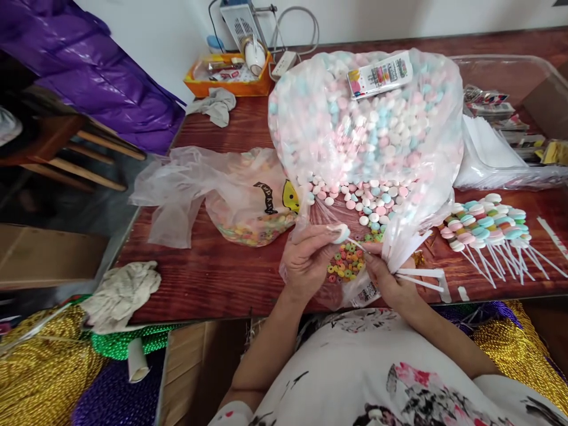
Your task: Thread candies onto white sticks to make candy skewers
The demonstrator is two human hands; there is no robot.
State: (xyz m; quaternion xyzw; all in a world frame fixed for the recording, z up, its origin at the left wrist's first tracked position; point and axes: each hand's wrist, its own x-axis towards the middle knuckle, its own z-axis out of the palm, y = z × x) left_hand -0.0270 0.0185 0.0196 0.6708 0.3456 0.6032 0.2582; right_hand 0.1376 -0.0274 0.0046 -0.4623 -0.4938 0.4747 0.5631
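Macaron-style pop (341,232) probably mid-build | left hand (311,254) pinching it, right hand (390,285) gripping stick (356,243) | pop pile (488,222) seems done, loads of discs (376,201) left

The one view looks out from the wearer's head, facing forward and steeply down past the printed shirt (346,378) at the bottom edge. The left hand (309,254) and right hand (389,281) are near, just below centre; the counter (186,290) stretches beyond them to the wall (368,21).
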